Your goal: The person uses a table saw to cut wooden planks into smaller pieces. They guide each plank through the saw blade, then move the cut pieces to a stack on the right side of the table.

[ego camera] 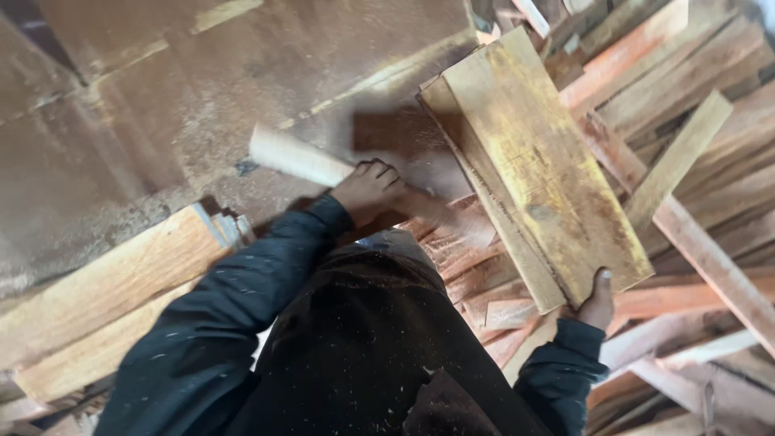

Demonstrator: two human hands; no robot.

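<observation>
My left hand [367,190] is closed around a pale wooden stick [295,156] that points up and to the left; it is blurred. My right hand [598,302] grips the near end of a wide yellowish plank [537,157], which lies tilted over a second, similar plank beneath it. Both planks rest across a heap of reddish offcuts. Dark sleeves cover both arms. A blurred dark reddish piece [395,133] sits just left of the planks, above my left hand.
A dusty brown board surface [145,105] fills the upper left. Long reddish timber strips [694,89] are stacked at the right. Thick pale boards [105,299] lie at the lower left. Sawdust speckles my dark jacket.
</observation>
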